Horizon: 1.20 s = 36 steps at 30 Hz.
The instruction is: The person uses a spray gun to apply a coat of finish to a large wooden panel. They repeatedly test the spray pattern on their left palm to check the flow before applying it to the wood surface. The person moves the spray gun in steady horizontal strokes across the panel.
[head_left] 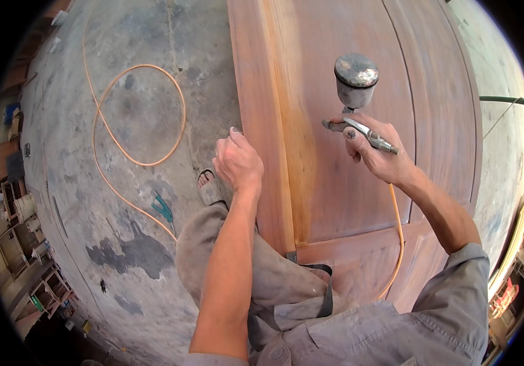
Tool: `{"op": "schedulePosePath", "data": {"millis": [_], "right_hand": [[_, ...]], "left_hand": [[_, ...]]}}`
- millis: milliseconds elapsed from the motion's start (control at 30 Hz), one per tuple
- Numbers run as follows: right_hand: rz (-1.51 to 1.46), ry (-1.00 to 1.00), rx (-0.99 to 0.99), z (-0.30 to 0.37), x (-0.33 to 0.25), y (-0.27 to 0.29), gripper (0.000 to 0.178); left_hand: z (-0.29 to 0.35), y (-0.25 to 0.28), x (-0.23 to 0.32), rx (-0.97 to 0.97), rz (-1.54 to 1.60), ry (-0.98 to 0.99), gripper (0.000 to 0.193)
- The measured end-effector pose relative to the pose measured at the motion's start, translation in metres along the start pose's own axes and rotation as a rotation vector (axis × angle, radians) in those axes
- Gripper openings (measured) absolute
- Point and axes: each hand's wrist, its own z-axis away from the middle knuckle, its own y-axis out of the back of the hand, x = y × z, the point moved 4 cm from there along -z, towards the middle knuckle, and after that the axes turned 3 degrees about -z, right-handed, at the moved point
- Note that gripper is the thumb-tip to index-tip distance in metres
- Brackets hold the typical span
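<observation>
Over the brown wooden door panel (359,177), my right hand (379,146) grips a metal spray gun (368,134). Its round lidded cup (356,79) stands on top, and its nozzle end points left toward a lighter, yellowish strip (298,165) of the wood. An orange air hose (399,244) hangs down below my right hand and passes along the panel. My left hand (238,160) is held near the panel's left edge, with its fingers curled closed; whether anything is in them is hidden.
On the stained concrete floor (134,110) to the left, the orange hose lies in a loop (184,116). Teal-handled pliers (163,207) lie near my sandalled foot (209,188). Wooden frames and clutter (15,244) line the far left. A dark green hose (506,99) runs at the right.
</observation>
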Motion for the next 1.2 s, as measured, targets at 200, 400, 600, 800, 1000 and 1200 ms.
{"op": "schedulePosePath", "data": {"millis": [200, 400, 600, 800, 1000, 1200], "right_hand": [[0.021, 0.073, 0.081, -0.027, 0.001, 0.011, 0.04], [-0.003, 0.109, 0.172, -0.044, -0.003, 0.02, 0.043], [0.05, 0.084, 0.171, -0.038, 0.0, 0.026, 0.041], [0.0, 0.111, 0.119, -0.011, 0.004, 0.02, 0.035], [0.003, 0.055, 0.013, 0.013, 0.005, 0.016, 0.034], [-0.016, 0.046, 0.073, -0.003, 0.005, 0.02, 0.037]], "left_hand": [[0.0, 0.002, 0.002, -0.013, -0.004, 0.013, 0.045], [-0.001, -0.002, -0.003, 0.022, 0.008, -0.016, 0.045], [-0.002, -0.004, -0.003, 0.072, 0.011, -0.051, 0.047], [-0.002, -0.006, -0.005, 0.105, 0.009, -0.066, 0.042], [-0.002, -0.005, -0.005, 0.076, 0.017, -0.058, 0.041], [0.0, 0.001, 0.0, 0.057, 0.006, -0.042, 0.047]]}}
